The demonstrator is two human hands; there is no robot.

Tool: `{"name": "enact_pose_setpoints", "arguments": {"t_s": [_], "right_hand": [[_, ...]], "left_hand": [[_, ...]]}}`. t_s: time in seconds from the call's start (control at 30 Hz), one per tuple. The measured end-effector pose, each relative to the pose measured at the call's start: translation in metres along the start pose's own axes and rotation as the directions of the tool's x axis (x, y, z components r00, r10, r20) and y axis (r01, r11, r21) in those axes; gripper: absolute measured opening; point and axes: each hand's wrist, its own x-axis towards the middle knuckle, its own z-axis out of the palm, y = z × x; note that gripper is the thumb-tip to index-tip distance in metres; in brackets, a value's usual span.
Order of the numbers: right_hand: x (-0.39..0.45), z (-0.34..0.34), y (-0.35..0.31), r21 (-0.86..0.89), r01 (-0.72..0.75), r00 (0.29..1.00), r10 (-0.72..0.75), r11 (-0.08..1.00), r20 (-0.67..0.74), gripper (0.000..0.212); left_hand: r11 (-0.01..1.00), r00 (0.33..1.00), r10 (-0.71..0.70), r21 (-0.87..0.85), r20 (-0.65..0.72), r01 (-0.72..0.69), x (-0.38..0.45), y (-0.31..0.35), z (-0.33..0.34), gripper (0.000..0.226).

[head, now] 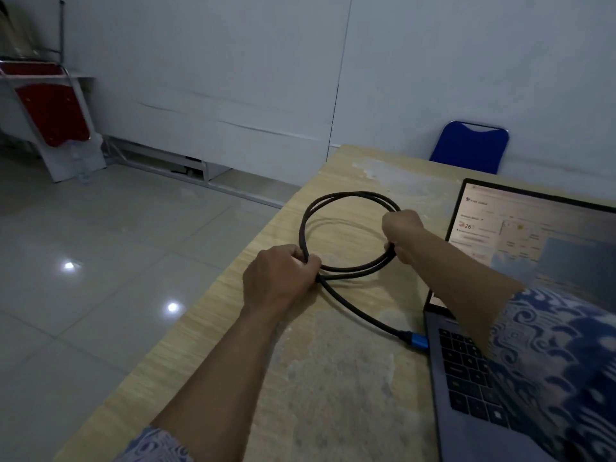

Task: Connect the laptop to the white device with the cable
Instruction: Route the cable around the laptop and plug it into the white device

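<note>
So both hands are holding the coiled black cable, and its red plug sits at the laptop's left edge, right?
Not quite: the plug is blue, not red, as the head view shows. The rest holds: left hand and right hand grip the coiled black cable beside the laptop.

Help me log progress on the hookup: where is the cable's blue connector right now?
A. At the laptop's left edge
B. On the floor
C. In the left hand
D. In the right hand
A: the blue connector sits against the left edge of the laptop, while both hands grip the coiled cable.
</note>
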Motion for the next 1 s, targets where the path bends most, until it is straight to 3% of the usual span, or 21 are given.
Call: {"name": "enact_pose_setpoints", "arguments": {"t_s": [0.17,0.33,0.43,0.53,0.73,0.83,0.93,1.0], "right_hand": [[0.01,0.003,-0.007,-0.204,0.1,0.994,-0.088,0.974,0.068,0.034],[0.007,0.012,-0.002,-0.171,0.152,0.98,-0.127,0.974,0.152,0.053],[-0.004,0.015,0.012,-0.31,0.117,0.992,-0.096,0.943,0.082,0.057],[-0.022,0.016,0.027,-0.493,0.026,1.0,-0.023,0.87,0.013,0.066],[-0.032,0.014,0.041,-0.521,-0.051,0.986,0.126,0.852,0.108,0.058],[-0.023,0.016,0.037,-0.357,-0.065,0.989,0.109,0.932,0.105,0.042],[-0.008,0.017,0.032,0.031,-0.045,0.992,0.042,0.998,0.116,0.038],[-0.005,0.024,0.028,0.336,-0.103,0.977,0.032,0.936,0.21,0.034]], "left_hand": [[0.997,0.999,0.014,0.073,0.03,-0.017,-0.001,-0.005,0.005,0.035],[0.996,0.999,-0.005,0.089,0.054,0.0,0.002,-0.007,0.004,0.053],[0.995,0.995,0.051,0.08,0.08,-0.057,0.002,-0.007,0.004,0.064],[0.992,0.992,0.081,0.093,0.097,-0.09,0.003,-0.007,0.002,0.049],[0.989,0.991,0.09,0.11,0.101,-0.101,0.001,-0.006,0.002,0.023],[0.991,0.989,0.092,0.091,0.112,-0.103,0.001,-0.011,0.002,0.023],[0.99,0.988,0.106,0.078,0.113,-0.115,0.002,-0.007,0.001,0.023],[0.991,0.988,0.099,0.075,0.117,-0.108,0.002,-0.007,0.001,0.02]]}}
